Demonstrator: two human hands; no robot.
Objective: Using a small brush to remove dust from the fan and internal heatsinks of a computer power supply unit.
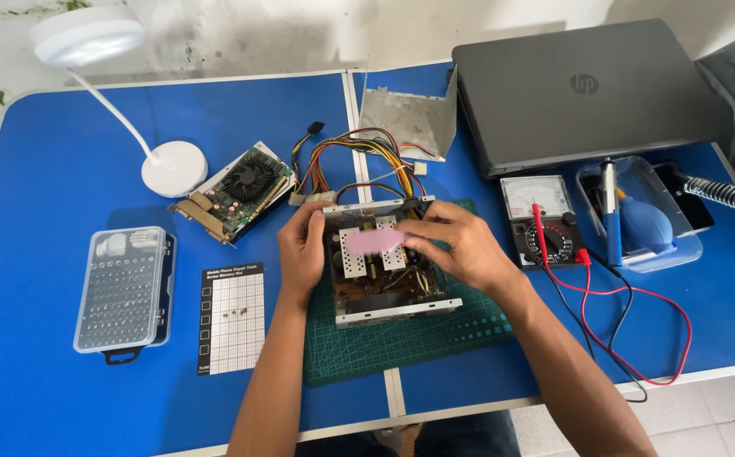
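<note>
Both hands are set on an opened power supply unit (388,267) that rests on a green cutting mat (401,338) at the centre of the blue table (37,169). The left hand (301,250) is curled against the unit's 9 o'clock wall, thumb on the top edge, fingers narrow and bracing the metal case. The right hand (456,245) reaches in from 3 o'clock, its fingers pinched on a pink strip (373,241), seemingly a brush or cloth, held flat over the heat sinks; what exactly the strip is cannot be told.

Several slips are judged possible. The unit's board is exposed, so fingers could be brought against bare solder points or capacitor leads if the right hand dips lower. The case could be tipped or slid off the mat if the left hand's bracing is loosened. The bundle of coloured wires (359,156) trailing out at 12 o'clock could be snagged and tugged. The red and black probe leads (630,313) of the analogue multimeter (545,222) at 3 o'clock lie close to the right forearm and could be dragged.

Relative to the hands, the unit sits directly between and beneath them. At 10 o'clock a graphics card (236,195) lies beside a white desk lamp (164,161); at 9 o'clock a screwdriver bit case (122,288) and a screw mat (232,317) are placed; at 1 o'clock a closed laptop (579,89) is seen.
</note>
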